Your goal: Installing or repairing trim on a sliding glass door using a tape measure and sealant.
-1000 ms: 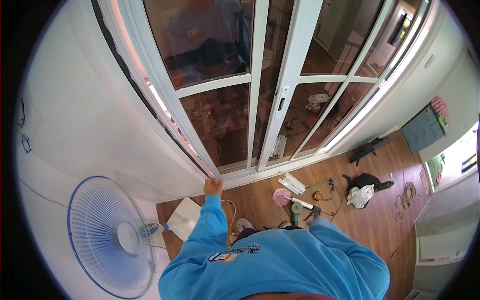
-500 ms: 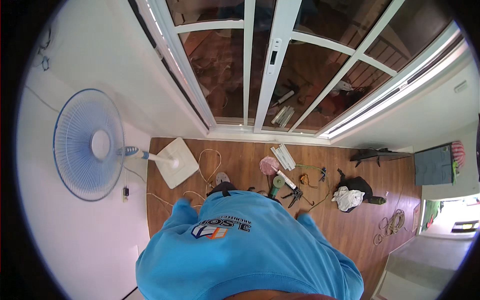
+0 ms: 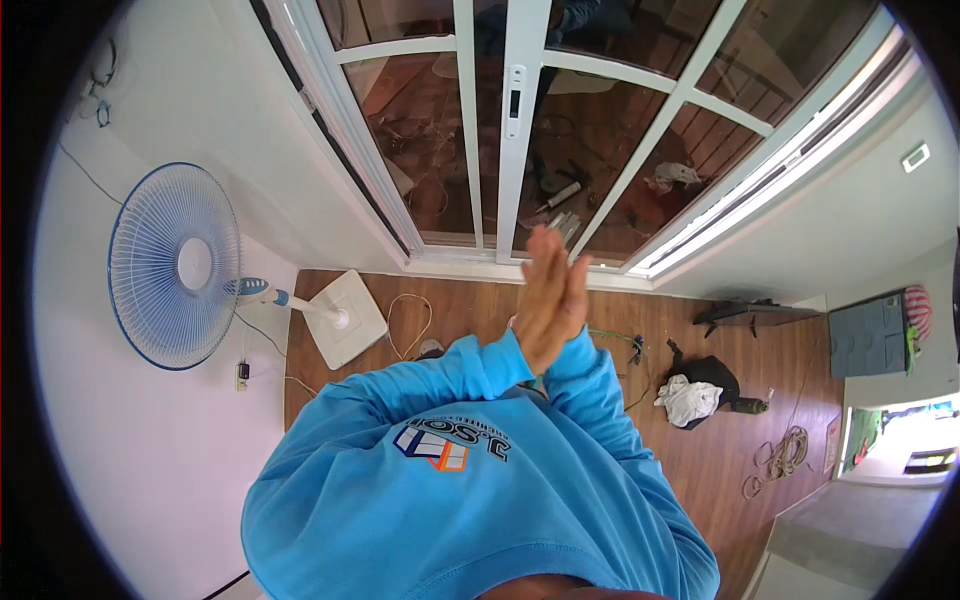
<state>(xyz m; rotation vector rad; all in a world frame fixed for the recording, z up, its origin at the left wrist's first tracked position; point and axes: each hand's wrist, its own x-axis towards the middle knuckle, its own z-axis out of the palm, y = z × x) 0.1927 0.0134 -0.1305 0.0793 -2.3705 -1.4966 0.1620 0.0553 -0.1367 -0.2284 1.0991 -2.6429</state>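
Note:
My left hand (image 3: 538, 305) and my right hand (image 3: 575, 303) are raised in front of my chest, palms pressed together. Their fingers are stretched out and point toward the white-framed glass door (image 3: 514, 150). Neither hand holds anything that I can see. The blue sleeves (image 3: 595, 385) reach down to both wrists. Behind the hands and arms, most of the floor where tools lay a moment ago is hidden. In the door's glass a white tube (image 3: 563, 195) shows as a reflection.
On the left stands a blue-and-white fan (image 3: 195, 264) on a square white base (image 3: 345, 318). To the right are a black bag (image 3: 716, 370) with a white cloth (image 3: 690, 400), a coiled rope (image 3: 788, 452), a dark flat-screen (image 3: 750, 314) and a grey drawer unit (image 3: 865, 333).
Both hands have come up from low at my sides and met palm to palm in front of me. My view has shifted slightly, and my arms now cover the floor tools.

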